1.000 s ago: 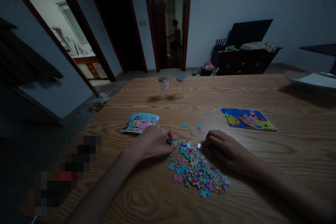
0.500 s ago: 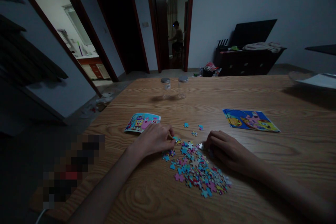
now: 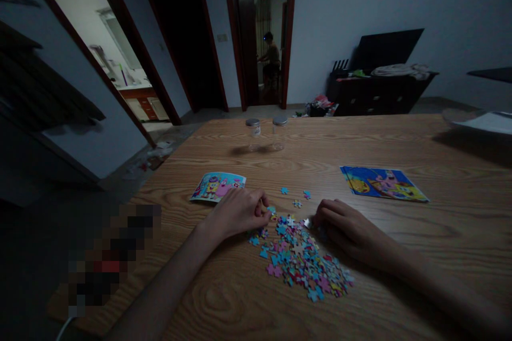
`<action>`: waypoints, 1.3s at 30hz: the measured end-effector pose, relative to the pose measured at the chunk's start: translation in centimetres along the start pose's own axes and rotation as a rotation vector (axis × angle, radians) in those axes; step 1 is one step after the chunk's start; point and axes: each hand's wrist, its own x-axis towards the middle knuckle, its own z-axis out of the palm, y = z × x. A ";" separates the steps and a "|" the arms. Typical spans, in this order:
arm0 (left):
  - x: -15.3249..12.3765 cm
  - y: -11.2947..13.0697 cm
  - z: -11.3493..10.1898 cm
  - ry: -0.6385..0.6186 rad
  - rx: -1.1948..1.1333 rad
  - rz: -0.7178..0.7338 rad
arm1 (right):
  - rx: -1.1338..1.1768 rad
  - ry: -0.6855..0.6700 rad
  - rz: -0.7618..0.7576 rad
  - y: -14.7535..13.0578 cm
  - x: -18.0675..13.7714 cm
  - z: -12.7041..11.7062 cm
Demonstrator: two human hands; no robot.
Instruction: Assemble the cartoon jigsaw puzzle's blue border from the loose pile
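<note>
A loose heap of small jigsaw puzzle pieces (image 3: 304, 256) in blue, pink, yellow and white lies on the wooden table between my hands. At its upper left edge, my left hand (image 3: 244, 212) is closed, thumb and fingers curled in beside several pieces; what they hold, if anything, is hidden. On the right side of the heap rests my right hand (image 3: 342, 224), its fingers curled down. A pale puzzle piece (image 3: 307, 223) shows at those fingertips. Beyond the heap lie a few single pieces, among them a blue piece (image 3: 284, 191).
Partly behind my left hand is a cartoon picture sheet (image 3: 212, 185); another cartoon sheet (image 3: 384, 183) lies at right. Two lidded clear jars (image 3: 253, 136) stand farther back. A clear dish (image 3: 476, 120) sits at the right edge. A person (image 3: 271, 56) is visible through a doorway.
My left fingers have shifted slightly to the right along the heap's edge. My right hand stays in nearly the same place, and the heap looks unchanged.
</note>
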 end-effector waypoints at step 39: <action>2.0 -1.6 1.9 0.037 0.211 -0.007 | -0.004 0.004 0.011 -0.1 0.0 0.0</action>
